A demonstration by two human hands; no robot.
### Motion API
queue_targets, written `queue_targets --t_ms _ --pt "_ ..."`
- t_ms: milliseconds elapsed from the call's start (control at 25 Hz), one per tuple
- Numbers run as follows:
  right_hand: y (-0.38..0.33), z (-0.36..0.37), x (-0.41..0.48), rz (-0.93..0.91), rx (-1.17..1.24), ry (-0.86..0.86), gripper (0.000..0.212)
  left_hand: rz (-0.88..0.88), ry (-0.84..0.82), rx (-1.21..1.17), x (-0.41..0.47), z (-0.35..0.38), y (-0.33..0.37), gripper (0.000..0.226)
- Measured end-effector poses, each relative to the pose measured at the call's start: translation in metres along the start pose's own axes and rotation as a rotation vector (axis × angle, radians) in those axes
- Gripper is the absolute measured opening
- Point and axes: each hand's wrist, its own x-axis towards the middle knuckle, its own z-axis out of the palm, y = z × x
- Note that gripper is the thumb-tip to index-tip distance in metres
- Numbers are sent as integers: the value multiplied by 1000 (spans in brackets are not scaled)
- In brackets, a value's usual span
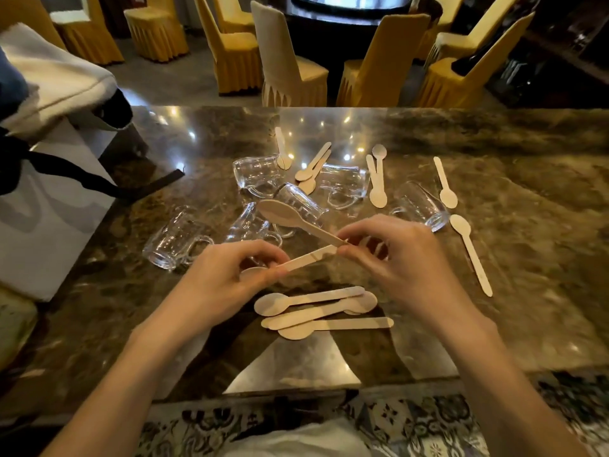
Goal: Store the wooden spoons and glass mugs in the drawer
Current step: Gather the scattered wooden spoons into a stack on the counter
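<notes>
While the left hand (230, 275) pinches one wooden spoon (311, 257) near its bowl, handle pointing toward 2 o'clock, the right hand (395, 258) pinches the handle tip of a second spoon (283, 216), whose bowl reaches toward 10 o'clock over the mugs. The two handle ends come close together at the right fingertips; whether they touch cannot be told. Both hands hover above the marble tabletop (494, 324). At 6 o'clock from the hands lies a small heap of spoons (316, 308), stacked roughly side to side. Six glass mugs (257, 174) lie on their sides from 10 to 1 o'clock of the hands, some touching each other. Loose spoons (471, 255) are scattered among and beyond them, from 12 round to 3 o'clock. A white bag (49, 209) with a black strap stands at 9 o'clock, and chairs (237, 47) in yellow covers stand past the tabletop at 12 o'clock.
</notes>
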Motion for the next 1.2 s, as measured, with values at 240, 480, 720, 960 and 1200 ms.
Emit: queue_targets --t_ms 240,480,720,960,1200 --pt "17 11 -29 78 17 0 16 -51 -63 -43 1 24 -6 8" --pt "32 21 -54 180 22 -32 17 -85 -123 38 6 38 -12 9" --pt "43 31 -65 279 21 -62 15 -88 -123 94 8 50 -14 6" --pt "47 36 -69 314 -21 -68 16 -44 -129 171 9 53 -17 12" --pt "43 37 -70 307 -21 -38 17 -16 -141 203 10 52 -17 18"
